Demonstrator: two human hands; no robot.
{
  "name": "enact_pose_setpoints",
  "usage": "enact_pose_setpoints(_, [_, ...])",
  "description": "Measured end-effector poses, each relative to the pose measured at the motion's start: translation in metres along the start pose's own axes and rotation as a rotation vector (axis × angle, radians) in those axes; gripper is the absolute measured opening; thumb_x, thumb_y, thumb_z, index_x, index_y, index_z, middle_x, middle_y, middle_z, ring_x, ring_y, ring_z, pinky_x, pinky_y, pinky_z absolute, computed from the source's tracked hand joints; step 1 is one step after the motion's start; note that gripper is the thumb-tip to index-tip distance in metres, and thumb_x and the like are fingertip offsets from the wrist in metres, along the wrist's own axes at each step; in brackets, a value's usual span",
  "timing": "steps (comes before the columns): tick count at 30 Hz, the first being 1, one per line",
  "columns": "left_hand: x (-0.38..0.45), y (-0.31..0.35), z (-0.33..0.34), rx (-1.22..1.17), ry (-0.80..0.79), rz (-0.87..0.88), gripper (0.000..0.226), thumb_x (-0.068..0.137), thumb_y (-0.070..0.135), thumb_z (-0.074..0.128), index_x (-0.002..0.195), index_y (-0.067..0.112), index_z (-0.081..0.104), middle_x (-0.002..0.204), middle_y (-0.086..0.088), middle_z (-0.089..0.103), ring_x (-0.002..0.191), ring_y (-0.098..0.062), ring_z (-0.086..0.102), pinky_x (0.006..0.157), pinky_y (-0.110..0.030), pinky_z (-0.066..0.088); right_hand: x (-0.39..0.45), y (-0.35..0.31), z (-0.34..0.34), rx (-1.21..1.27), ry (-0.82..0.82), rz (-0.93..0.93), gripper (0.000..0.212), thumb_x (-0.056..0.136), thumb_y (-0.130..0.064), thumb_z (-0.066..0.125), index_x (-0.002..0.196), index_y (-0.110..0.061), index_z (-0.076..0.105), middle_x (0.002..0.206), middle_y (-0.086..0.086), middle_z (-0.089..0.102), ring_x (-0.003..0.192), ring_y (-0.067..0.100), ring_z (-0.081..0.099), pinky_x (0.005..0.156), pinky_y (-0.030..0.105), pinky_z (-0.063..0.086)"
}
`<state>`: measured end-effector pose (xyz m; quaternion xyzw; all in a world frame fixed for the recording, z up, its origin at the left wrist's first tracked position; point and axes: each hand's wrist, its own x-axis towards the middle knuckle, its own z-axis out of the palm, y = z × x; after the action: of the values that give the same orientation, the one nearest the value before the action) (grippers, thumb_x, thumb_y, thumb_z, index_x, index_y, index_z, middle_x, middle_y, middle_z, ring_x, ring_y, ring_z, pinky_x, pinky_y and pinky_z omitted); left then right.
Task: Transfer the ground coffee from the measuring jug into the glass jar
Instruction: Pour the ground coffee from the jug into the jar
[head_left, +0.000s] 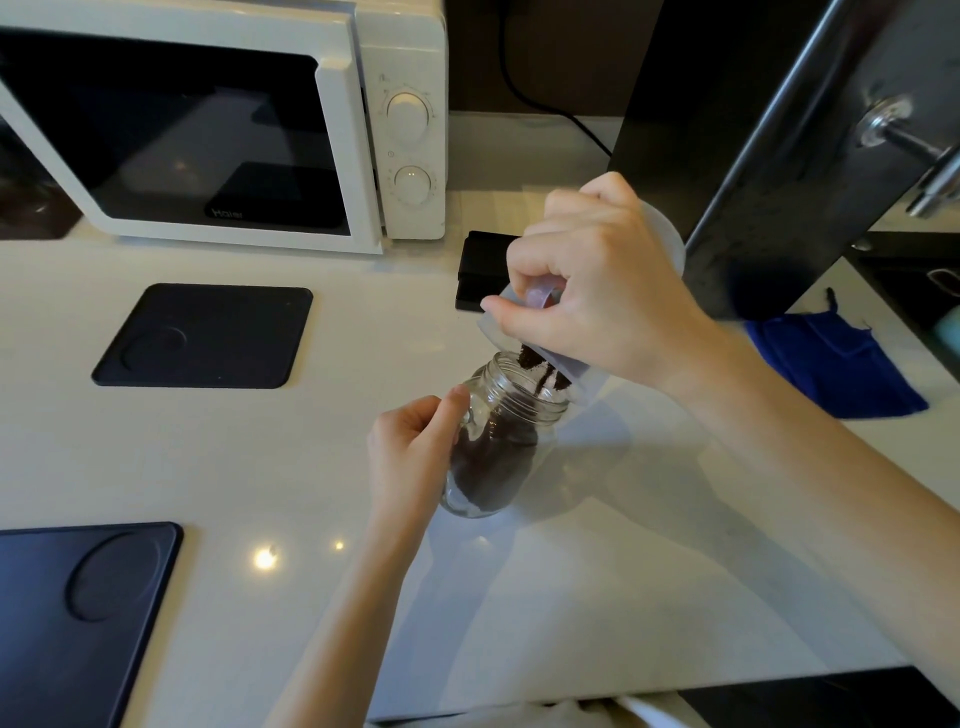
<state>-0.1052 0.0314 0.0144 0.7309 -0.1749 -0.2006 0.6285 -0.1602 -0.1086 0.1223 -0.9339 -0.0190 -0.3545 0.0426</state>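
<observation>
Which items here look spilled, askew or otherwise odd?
No spilled grounds show on the white counter. Dark ground coffee falls from the tipped translucent plastic measuring jug into the clear glass jar. Only the crumpled blue cloth beside the black appliance looks untidy.

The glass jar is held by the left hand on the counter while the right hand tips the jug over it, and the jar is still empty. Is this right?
Not quite. The head view shows the glass jar already holds dark ground coffee, and more is falling from the jug. The rest is right: the left hand holds the jar on the counter, the right hand tips the jug.
</observation>
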Motion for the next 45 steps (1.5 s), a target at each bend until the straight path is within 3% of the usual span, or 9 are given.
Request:
enact_pose_setpoints(9, [0.0009, -0.0011, 0.0, -0.011, 0.009, -0.003, 0.057, 0.085, 0.026, 0.059, 0.035, 0.018, 0.032, 0.029, 0.007, 0.029, 0.035, -0.007, 0.025, 0.046, -0.027, 0.021, -0.0001, -0.0005, 0.0007, -0.026, 0.005, -0.03, 0.03, 0.073, -0.019, 0.069, 0.051, -0.009, 0.052, 0.05, -0.002, 0.049, 0.058, 0.021, 0.043, 0.069, 0.037, 0.032])
enact_pose_setpoints(15, [0.0028, -0.0034, 0.0002, -0.018, 0.009, 0.008, 0.056, 0.085, 0.027, 0.059, 0.036, 0.018, 0.034, 0.032, 0.007, 0.028, 0.037, -0.008, 0.024, 0.048, -0.028, 0.021, 0.0022, -0.0012, 0.0027, -0.027, 0.008, -0.044, 0.034, 0.073, -0.019, 0.069, 0.051, -0.015, 0.043, 0.054, -0.008, 0.039, 0.059, 0.019, 0.04, 0.068, 0.037, 0.032])
enact_pose_setpoints(19, [0.0031, -0.0043, -0.0005, -0.03, 0.008, -0.005, 0.057, 0.085, 0.025, 0.059, 0.033, 0.018, 0.037, 0.03, 0.007, 0.03, 0.035, -0.007, 0.025, 0.048, -0.027, 0.022, 0.0025, -0.0007, 0.0025, -0.025, 0.002, -0.036, 0.031, 0.072, -0.018, 0.069, 0.05, -0.008, 0.05, 0.047, -0.001, 0.049, 0.056, 0.024, 0.045, 0.067, 0.039, 0.034])
enact_pose_setpoints(35, [0.0035, -0.0067, -0.0001, -0.036, 0.021, 0.007, 0.054, 0.085, 0.025, 0.059, 0.038, 0.018, 0.033, 0.033, 0.008, 0.027, 0.038, -0.008, 0.023, 0.047, -0.028, 0.02, 0.0033, -0.003, 0.0002, 0.009, -0.005, -0.054, 0.034, 0.072, -0.018, 0.07, 0.05, -0.013, 0.044, 0.052, -0.009, 0.039, 0.057, 0.019, 0.04, 0.068, 0.036, 0.032])
enact_pose_setpoints(39, [0.0039, -0.0081, -0.0001, -0.041, 0.025, 0.009, 0.053, 0.084, 0.026, 0.059, 0.039, 0.019, 0.033, 0.034, 0.008, 0.026, 0.039, -0.009, 0.023, 0.048, -0.029, 0.019, 0.0037, -0.0068, 0.0, -0.007, -0.005, -0.102, 0.039, 0.072, -0.017, 0.069, 0.056, -0.021, 0.034, 0.052, -0.008, 0.038, 0.056, 0.021, 0.041, 0.067, 0.037, 0.03])
enact_pose_setpoints(45, [0.0033, -0.0104, 0.0, -0.044, 0.032, 0.023, 0.05, 0.085, 0.025, 0.059, 0.043, 0.014, 0.035, 0.036, 0.008, 0.024, 0.04, -0.01, 0.022, 0.049, -0.031, 0.019, 0.0036, -0.0071, -0.0042, 0.036, 0.008, -0.021, 0.036, 0.071, -0.02, 0.07, 0.052, -0.018, 0.04, 0.051, -0.012, 0.036, 0.058, 0.017, 0.039, 0.068, 0.036, 0.032])
